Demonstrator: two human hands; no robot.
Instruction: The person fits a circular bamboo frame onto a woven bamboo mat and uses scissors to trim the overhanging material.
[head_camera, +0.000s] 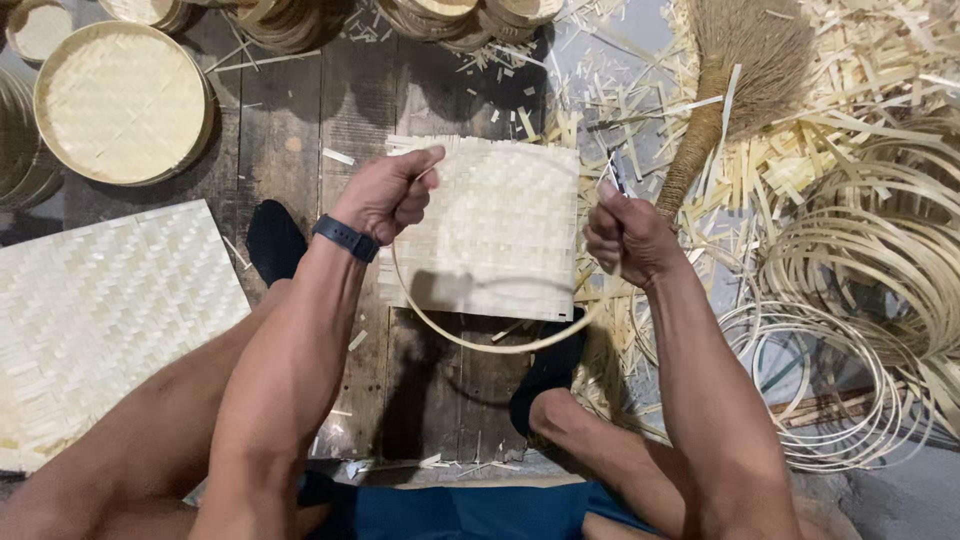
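We see the left hand (388, 195), just left of the frame's middle, closed in a fist around one end of a thin bamboo strip (480, 345), the thumb pressed forward over it; a dark band (345, 238) circles that wrist. The right hand (628, 238), right of centre, is likewise closed tight on the strip's other end, and a short dark tip pokes up out of the fist, though we cannot tell what it is. Between the two fists the strip sags in a wide curve, dipping down toward the lower middle of the frame. Behind the curve lies a square woven mat (500, 225), flat on the dark wooden planks (290, 130) at the centre. A larger woven mat (95, 310) fills the left side. In the upper left sits a round woven tray (120, 100), with stacks of similar trays along the top edge. A straw broom (725, 80) lies at the upper right among scattered bamboo offcuts, and coiled bamboo hoops (860, 300) pile up along the right edge. Our bare knees and dark socks frame the lower part.
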